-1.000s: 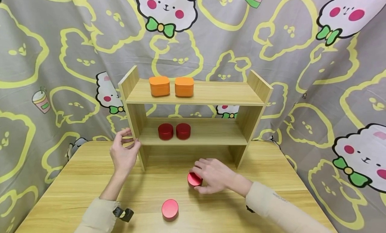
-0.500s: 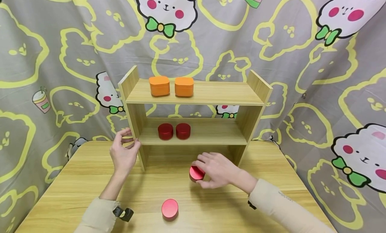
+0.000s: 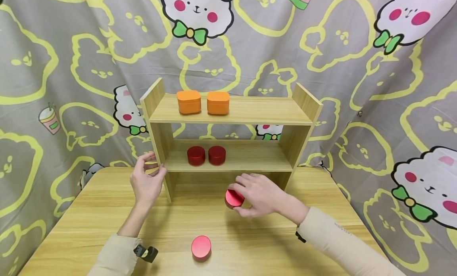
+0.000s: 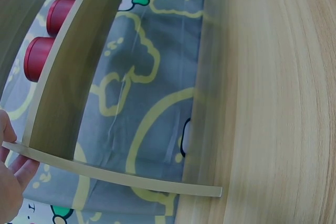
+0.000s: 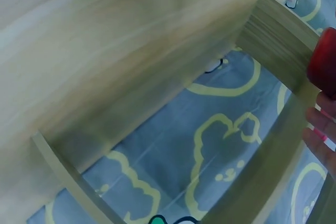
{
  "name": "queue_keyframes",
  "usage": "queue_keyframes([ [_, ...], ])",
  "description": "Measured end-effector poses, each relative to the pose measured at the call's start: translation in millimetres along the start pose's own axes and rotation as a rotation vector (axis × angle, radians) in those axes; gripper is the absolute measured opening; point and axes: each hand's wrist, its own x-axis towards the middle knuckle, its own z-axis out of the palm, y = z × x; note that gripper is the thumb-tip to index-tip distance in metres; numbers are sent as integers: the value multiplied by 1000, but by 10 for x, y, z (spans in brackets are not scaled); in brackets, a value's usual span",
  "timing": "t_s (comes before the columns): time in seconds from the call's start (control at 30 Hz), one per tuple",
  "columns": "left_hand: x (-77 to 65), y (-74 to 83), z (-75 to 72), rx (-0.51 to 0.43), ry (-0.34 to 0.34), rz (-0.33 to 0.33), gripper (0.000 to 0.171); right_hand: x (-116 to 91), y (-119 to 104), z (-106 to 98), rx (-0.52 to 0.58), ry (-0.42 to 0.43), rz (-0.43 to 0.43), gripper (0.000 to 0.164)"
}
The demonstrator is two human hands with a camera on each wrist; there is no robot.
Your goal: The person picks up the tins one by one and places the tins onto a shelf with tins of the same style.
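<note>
My right hand [image 3: 262, 194] holds a small red round tin [image 3: 234, 198] between thumb and fingers, in front of the wooden shelf's [image 3: 257, 109] lower opening. The right wrist view shows that tin [image 5: 323, 64] at its right edge, by the fingertips [image 5: 321, 129]. At the shelf's left side panel, my left hand [image 3: 148, 183] grips the edge, with thumb and fingers on opposite sides of the board in the left wrist view. Another red tin [image 3: 201, 247] stands on the table nearer to me. Two darker-looking red tins, a left one [image 3: 196, 156] and a right one [image 3: 217, 155], sit on the middle shelf.
Two orange rounded boxes, one left [image 3: 189, 102] and one right [image 3: 218, 103], stand on the top board towards its left end. The wooden table [image 3: 89, 212] bears the shelf. Behind hangs a grey curtain [image 3: 250, 54] with cartoon prints.
My right hand has lifted and carried its red tin away from me, slightly right, towards the shelf. The left hand stays on the side panel.
</note>
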Motion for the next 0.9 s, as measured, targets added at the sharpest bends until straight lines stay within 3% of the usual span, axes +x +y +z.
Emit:
queue_keyframes([
  [0.67, 2, -20, 10, 5, 2, -6, 40, 71, 173, -263, 0, 83, 25, 52],
  [0.9, 4, -32, 12, 3, 5, -7, 40, 100, 269, -321, -19, 61, 67, 53],
])
